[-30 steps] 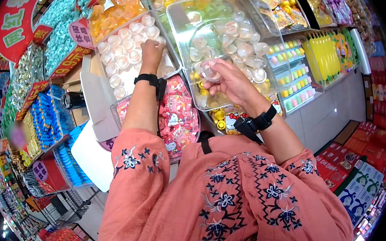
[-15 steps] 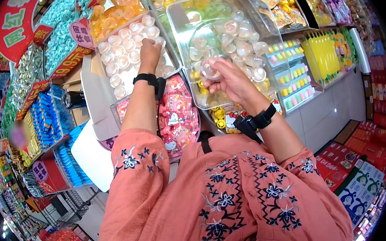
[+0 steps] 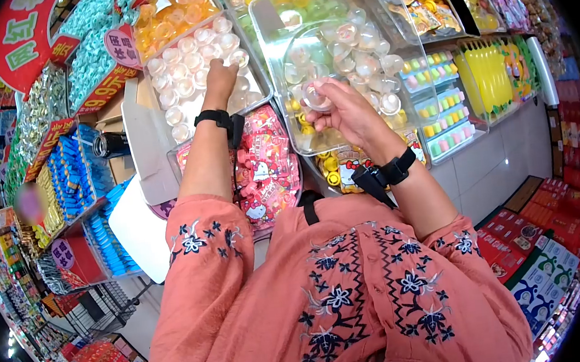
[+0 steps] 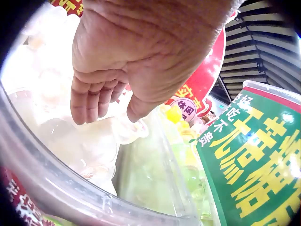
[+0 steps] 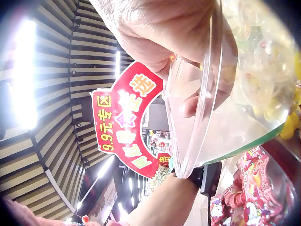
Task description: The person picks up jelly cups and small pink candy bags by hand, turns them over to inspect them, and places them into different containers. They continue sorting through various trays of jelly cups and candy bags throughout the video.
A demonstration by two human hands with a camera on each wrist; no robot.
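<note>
My left hand (image 3: 222, 81) reaches into a shallow white tray (image 3: 193, 122) of clear, pale jelly cups (image 3: 182, 91). Its fingers hang loosely bent over the cups, with the thumb (image 4: 136, 109) right at the rim of one jelly cup (image 4: 126, 132). In the head view my right hand (image 3: 346, 110) pinches a round, clear jelly cup (image 3: 315, 97) at the front of a big clear plastic bin (image 3: 279, 155). More pale jelly cups (image 3: 367, 67) lie loose inside that bin. The right wrist view shows the hand partly behind the bin's clear wall (image 5: 207, 94).
Pink candy packets (image 3: 262, 177) fill a bin below the tray. Orange jelly cups (image 3: 184, 13) are behind it. Trays of pastel candies (image 3: 445, 113) and a yellow packaged row (image 3: 487, 85) stand on the right. A black phone-like slab (image 3: 460, 8) leans at the back right.
The view shifts slightly. My left hand has edged a little left and down above the same cups. My right hand keeps the jelly cup in about the same place.
</note>
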